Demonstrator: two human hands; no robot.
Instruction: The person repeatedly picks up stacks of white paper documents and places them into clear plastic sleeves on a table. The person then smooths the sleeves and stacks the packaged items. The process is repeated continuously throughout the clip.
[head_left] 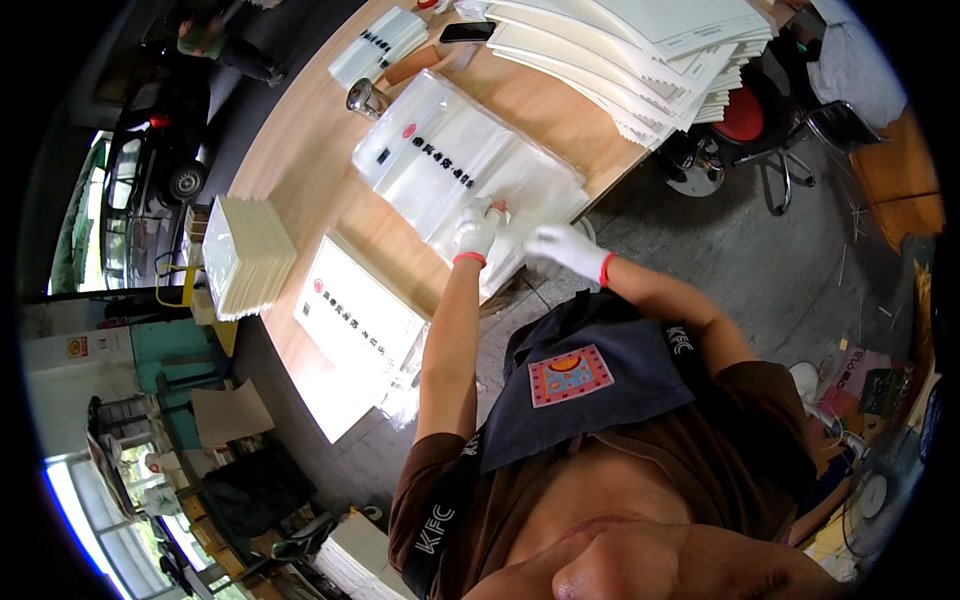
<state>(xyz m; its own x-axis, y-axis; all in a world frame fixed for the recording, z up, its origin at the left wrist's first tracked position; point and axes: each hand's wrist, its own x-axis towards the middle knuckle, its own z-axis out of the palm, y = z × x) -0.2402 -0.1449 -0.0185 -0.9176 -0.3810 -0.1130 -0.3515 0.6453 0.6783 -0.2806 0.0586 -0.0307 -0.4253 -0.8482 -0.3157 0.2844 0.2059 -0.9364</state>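
Note:
A pile of clear plastic bags with dark and red print (525,160) lies across the table in front of me. My left hand (474,232), in a white glove with a red cuff, is on the near side of the pile, its fingers bent and closed on a plastic bag. To the right, past the table's edge, my right hand (570,253) wears a matching glove; its fingers are smeared by motion and point toward the bags. Left of my left forearm is a stack of white printed sheets (352,325), with crumpled clear plastic at its near corner.
A tall stack of cream sheets (245,255) stands at the table's left edge. Toward the back are a metal cup (367,99), a smaller bundle of bags (378,48), a black phone (467,32) and fanned white sheets (600,60). A red-seated stool (738,113) stands right of the table.

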